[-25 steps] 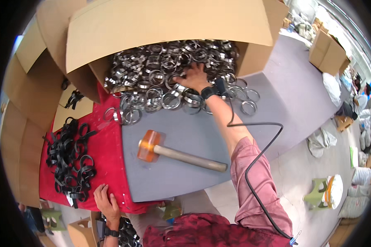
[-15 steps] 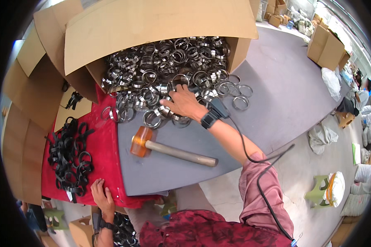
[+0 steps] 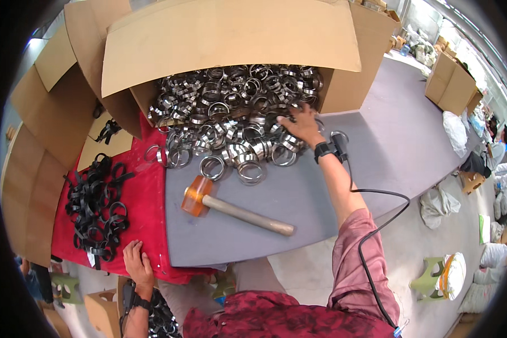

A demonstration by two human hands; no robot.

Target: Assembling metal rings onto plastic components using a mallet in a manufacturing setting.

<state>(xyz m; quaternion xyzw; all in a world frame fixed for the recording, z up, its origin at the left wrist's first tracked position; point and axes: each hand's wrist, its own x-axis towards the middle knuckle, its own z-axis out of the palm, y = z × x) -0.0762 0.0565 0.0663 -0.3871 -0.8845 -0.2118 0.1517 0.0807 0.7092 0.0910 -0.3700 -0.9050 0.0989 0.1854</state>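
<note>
My right hand (image 3: 303,126) lies over the right side of a pile of shiny metal rings (image 3: 231,110), fingers spread. Its fingertips touch rings by the carton's right wall; no ring is visibly gripped. The rings spill from a tipped cardboard box (image 3: 231,42) onto the grey tabletop (image 3: 242,211). A mallet (image 3: 236,211) with an orange head and a greyish handle lies in front of the pile. My left hand (image 3: 138,265) rests at the near edge of the red cloth (image 3: 143,208), fingers stretched out. Beside it sits a heap of black ring-shaped bands (image 3: 98,211).
Tall cardboard flaps (image 3: 45,163) stand along the left. A cable (image 3: 377,236) hangs from my right wrist. Below the table's near edge is an open carton of dark rings (image 3: 160,310). A green stool (image 3: 431,279) stands on the floor at right.
My right hand has moved right across the ring pile, from its middle to its right side. Several loose rings at the right are gathered in or covered. My left hand stays put.
</note>
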